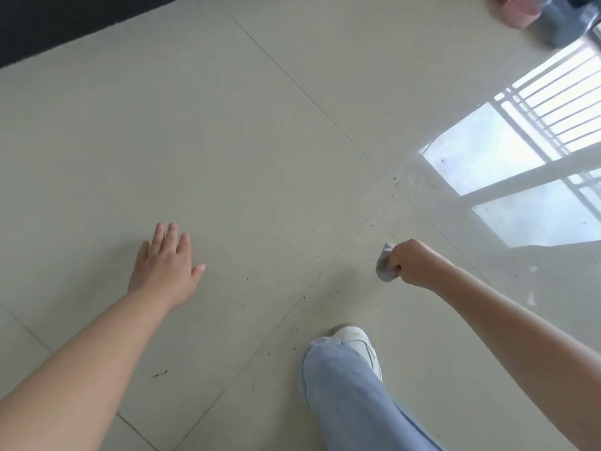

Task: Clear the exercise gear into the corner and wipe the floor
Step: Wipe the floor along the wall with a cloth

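Cloth point(384, 265) bunched in right hand point(411, 264) fingers; left hand point(166, 265) spread.

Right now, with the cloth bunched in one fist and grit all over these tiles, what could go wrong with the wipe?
1. The gray cloth is balled up in the right hand, so it may push the dark specks around rather than lift them.
2. The white shoe stands among the specks and may track them onto wiped tile.
3. Glare from the window reflection on the floor could hide missed dirt.
The left hand is open and empty.
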{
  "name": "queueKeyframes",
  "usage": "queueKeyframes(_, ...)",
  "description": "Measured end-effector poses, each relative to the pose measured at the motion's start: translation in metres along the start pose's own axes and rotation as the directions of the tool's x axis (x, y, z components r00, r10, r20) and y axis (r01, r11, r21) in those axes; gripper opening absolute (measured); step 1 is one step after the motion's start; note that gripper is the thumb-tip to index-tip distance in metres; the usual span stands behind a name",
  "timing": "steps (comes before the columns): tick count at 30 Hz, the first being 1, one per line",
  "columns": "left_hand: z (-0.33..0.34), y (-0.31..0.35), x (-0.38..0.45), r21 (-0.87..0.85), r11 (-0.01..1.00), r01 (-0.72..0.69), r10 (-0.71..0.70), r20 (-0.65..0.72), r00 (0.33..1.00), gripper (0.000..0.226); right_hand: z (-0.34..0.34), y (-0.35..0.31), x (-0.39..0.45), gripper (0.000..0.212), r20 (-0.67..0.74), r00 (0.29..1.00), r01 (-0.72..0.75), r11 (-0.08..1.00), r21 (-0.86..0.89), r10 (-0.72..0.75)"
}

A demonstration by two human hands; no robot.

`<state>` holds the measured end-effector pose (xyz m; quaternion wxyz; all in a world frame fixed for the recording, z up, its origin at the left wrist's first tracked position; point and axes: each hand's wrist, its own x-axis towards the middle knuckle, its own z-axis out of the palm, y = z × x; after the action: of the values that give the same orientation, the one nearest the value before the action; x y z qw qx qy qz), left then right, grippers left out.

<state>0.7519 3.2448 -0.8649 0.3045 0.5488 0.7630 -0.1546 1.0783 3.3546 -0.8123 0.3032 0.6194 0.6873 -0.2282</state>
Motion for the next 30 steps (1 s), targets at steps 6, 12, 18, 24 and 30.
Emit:
queueKeyframes(6,-0.049,0.037,-0.060,0.003,0.995,-0.099,0.098,0.090,0.991,0.057,-0.011,-0.001,-0.065,0.024,-0.117,0.967,-0.173,0.921,0.350,0.226)
queueKeyframes(12,-0.120,0.038,-0.168,-0.079,0.988,-0.130,0.141,0.160,0.977,0.052,-0.059,0.019,-0.170,0.030,-0.048,0.887,-0.315,0.678,0.664,0.459)
queueKeyframes(18,-0.179,0.009,-0.280,-0.054,0.998,-0.017,0.031,0.277,0.960,0.048,-0.108,0.024,-0.291,0.008,0.050,0.863,-0.310,0.447,0.839,0.503)
queueKeyframes(24,-0.217,0.008,-0.380,-0.096,0.995,0.029,-0.003,0.263,0.965,0.046,-0.133,-0.013,-0.389,0.019,0.206,0.897,-0.299,0.194,0.934,0.391)
queueKeyframes(30,-0.196,0.020,-0.465,-0.273,0.949,0.159,-0.071,0.307,0.949,0.047,-0.145,-0.073,-0.432,0.019,0.370,0.912,-0.397,0.158,0.904,0.179)
